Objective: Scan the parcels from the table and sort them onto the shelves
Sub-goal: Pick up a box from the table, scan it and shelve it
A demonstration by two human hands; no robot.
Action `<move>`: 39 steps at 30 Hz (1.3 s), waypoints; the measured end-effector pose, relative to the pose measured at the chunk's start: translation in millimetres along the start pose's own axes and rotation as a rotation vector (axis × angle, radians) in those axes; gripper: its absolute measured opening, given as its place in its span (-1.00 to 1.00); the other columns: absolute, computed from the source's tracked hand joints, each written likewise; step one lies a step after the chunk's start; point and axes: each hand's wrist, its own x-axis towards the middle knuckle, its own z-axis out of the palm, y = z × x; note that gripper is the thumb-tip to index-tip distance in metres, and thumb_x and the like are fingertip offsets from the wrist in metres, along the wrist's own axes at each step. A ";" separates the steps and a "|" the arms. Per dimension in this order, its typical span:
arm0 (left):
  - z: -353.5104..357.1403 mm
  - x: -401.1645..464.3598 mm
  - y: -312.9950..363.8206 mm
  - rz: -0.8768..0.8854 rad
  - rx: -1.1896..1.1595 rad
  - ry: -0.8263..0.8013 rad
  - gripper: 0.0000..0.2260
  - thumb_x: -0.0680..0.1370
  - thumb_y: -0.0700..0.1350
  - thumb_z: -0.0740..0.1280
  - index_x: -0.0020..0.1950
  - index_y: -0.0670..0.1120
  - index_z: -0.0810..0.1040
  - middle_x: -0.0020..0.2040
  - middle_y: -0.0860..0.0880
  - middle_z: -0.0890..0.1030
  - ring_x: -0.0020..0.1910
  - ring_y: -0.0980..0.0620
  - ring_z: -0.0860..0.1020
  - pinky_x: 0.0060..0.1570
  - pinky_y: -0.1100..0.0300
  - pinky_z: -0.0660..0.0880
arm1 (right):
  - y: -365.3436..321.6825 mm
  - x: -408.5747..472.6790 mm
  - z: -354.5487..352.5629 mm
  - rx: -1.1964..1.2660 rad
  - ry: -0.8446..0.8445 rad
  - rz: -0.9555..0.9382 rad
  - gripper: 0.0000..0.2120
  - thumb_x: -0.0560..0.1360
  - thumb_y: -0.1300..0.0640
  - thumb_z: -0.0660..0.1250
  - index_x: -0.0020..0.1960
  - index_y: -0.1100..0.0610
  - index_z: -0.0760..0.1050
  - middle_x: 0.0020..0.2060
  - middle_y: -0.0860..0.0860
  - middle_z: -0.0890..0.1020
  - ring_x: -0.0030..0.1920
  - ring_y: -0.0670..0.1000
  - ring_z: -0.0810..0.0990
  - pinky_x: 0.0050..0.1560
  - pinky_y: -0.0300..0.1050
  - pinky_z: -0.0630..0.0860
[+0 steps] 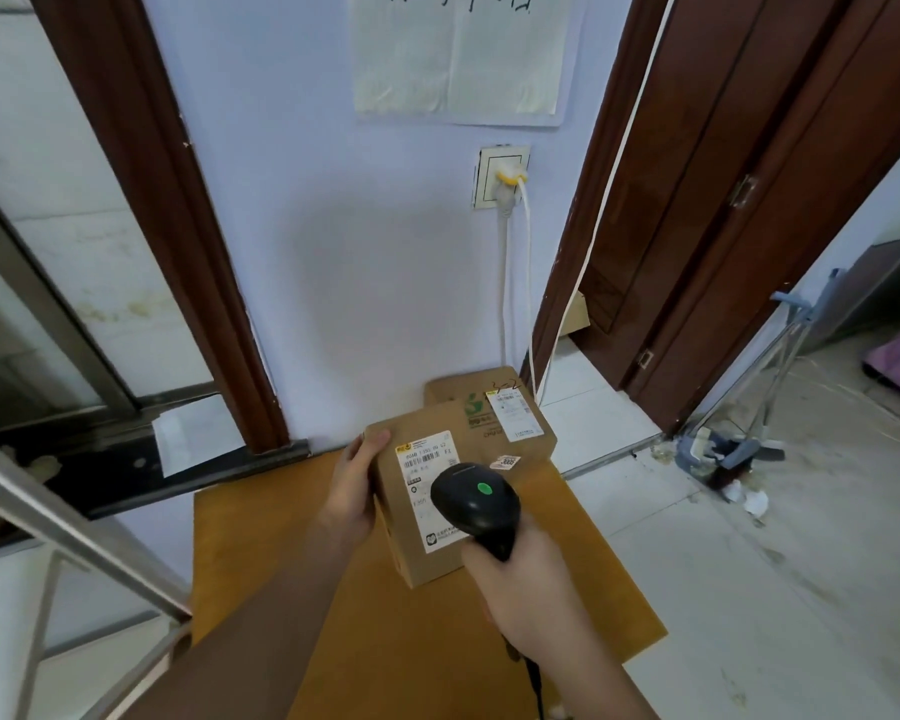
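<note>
A small brown cardboard parcel (393, 485) with a white shipping label lies over the wooden table (396, 641). My left hand (354, 485) grips its left side, thumb on the top far corner. My right hand (520, 579) grips the handle of a black barcode scanner (476, 504), whose head with a green light hangs right over the parcel's label. Behind it lies a larger flat brown parcel (494, 444) with its own white label, and a further box (489, 384) sits against the wall.
A metal shelf frame (68, 532) stands at the lower left. A white cable hangs from a wall socket (502, 176) down behind the boxes. An open brown door (723, 200) is on the right, with a dustpan and broom (733, 444) on the tiled floor.
</note>
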 end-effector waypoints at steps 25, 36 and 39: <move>-104.2 -360.9 -71.1 0.236 -0.158 0.449 -0.43 0.46 0.17 0.50 0.33 -0.15 0.57 0.02 -0.14 0.70 -0.03 -0.02 0.67 0.01 0.11 0.60 | 70.8 -203.5 24.6 -0.132 -0.541 -0.429 -0.93 0.42 0.07 0.37 -0.13 0.03 0.51 -0.50 -0.06 0.56 -0.42 0.02 0.56 -0.31 -0.09 0.51; -219.9 -523.6 -77.2 0.387 -0.262 0.706 -0.45 0.30 0.21 0.52 0.20 -0.02 0.62 0.00 -0.09 0.65 0.10 -0.09 0.52 0.09 0.00 0.39 | 54.1 -318.4 125.4 -0.210 -0.811 -0.513 -0.92 0.48 0.10 0.40 -0.11 -0.03 0.51 -0.49 -0.07 0.54 -0.41 -0.06 0.55 -0.31 -0.17 0.48; -258.8 -563.8 -83.1 0.392 -0.258 0.745 -0.39 0.29 0.21 0.52 0.25 -0.06 0.59 0.03 -0.12 0.66 0.13 -0.10 0.53 0.13 -0.02 0.39 | 43.7 -357.0 157.1 -0.216 -0.841 -0.511 -0.92 0.48 0.09 0.42 -0.07 -0.03 0.53 -0.37 -0.03 0.59 -0.34 -0.04 0.57 -0.24 -0.18 0.48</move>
